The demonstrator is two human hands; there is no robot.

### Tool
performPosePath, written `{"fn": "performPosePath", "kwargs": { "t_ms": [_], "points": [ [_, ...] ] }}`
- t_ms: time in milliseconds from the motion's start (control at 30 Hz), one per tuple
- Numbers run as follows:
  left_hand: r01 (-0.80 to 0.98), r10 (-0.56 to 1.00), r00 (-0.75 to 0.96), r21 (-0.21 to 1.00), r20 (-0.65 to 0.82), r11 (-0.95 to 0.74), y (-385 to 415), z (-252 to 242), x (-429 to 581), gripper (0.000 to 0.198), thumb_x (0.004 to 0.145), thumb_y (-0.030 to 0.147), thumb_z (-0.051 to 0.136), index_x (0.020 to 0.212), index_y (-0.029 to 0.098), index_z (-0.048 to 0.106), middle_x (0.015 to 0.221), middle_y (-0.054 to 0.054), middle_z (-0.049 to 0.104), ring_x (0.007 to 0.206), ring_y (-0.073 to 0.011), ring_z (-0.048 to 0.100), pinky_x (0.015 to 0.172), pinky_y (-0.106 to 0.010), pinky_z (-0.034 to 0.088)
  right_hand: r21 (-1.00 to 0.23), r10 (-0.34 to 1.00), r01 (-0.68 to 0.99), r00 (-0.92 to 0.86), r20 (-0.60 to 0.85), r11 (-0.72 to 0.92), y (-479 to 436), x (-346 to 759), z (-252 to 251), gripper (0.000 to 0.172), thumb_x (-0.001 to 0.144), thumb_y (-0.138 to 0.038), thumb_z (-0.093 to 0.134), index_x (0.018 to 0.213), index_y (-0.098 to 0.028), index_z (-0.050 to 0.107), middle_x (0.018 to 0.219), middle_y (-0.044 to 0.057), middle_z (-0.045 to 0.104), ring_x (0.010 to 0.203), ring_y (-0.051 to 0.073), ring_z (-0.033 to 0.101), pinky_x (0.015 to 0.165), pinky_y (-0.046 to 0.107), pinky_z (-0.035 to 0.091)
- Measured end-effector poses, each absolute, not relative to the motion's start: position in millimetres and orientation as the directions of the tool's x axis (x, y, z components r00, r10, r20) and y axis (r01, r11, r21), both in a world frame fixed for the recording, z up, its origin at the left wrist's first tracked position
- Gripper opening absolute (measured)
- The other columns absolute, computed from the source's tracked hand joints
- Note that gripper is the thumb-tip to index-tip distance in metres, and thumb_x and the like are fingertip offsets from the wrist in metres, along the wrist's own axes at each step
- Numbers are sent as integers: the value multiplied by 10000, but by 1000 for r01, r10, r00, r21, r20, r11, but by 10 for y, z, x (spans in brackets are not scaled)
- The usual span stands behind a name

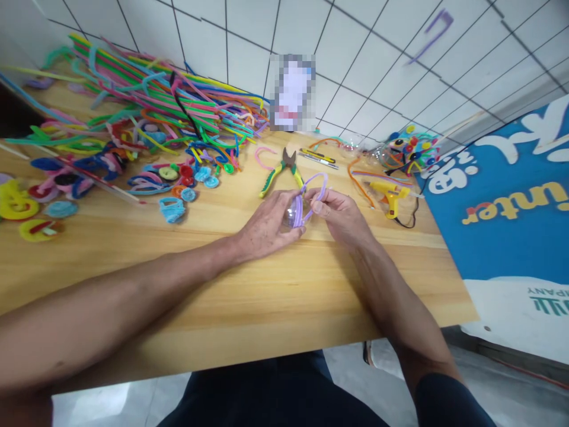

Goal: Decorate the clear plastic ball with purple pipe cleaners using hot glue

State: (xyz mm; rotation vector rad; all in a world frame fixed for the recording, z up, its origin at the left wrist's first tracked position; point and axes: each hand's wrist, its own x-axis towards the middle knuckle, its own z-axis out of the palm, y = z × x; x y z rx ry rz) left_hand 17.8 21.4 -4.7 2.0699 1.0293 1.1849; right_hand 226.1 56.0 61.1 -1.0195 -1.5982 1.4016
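Note:
Over the middle of the wooden table, my left hand is closed around a clear plastic ball. A purple pipe cleaner runs across the ball, and part of it rises in a loop above. My right hand pinches that loop between thumb and fingers, to the right of the ball. Just beyond my hands lie pliers with green and yellow handles, their jaws apart and pointing away from me. My fingers hide part of the ball.
Many coloured pipe cleaners are heaped at the back left, with small twisted pieces before them. A phone leans on the tiled wall. Cutter knives lie behind the pliers. At right are a yellow glue gun and a blue printed board.

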Motion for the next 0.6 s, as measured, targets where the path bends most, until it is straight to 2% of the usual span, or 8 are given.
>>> {"fn": "performPosePath", "kwargs": {
  "t_ms": [100,233,400,600],
  "points": [
    [342,819,327,749,471,-567,217,-45,176,722,952,366,742,1608,223,477,1571,-173,641,1474,-367,623,1258,-591,529,-995,917,77,-398,31,67,574,2263,594,475,704,-684,1013,865,-277,829,1020,17,795,1045,234,719,1041,411,587],
    [342,818,331,749,470,-568,219,-44,176,723,952,372,746,1612,234,486,1573,-166,646,1477,-365,620,1258,-593,531,-993,917,91,-398,29,70,593,2268,569,476,695,-701,1008,837,-286,822,1036,15,813,1097,253,728,1084,435,588],
    [331,809,338,744,480,-580,214,-49,174,726,965,355,726,1634,234,472,1618,-165,625,1498,-357,609,1270,-582,525,-994,911,75,-409,44,81,605,2255,553,481,709,-690,1008,839,-267,819,1037,20,804,1048,231,733,1035,400,597],
    [315,782,335,719,526,-619,233,-97,184,719,965,365,737,1620,229,475,1565,-175,645,1460,-363,628,1234,-590,544,-994,923,59,-380,64,93,584,2213,519,524,681,-713,1017,847,-261,810,999,16,780,1035,232,718,1034,409,595]
  ]
}}
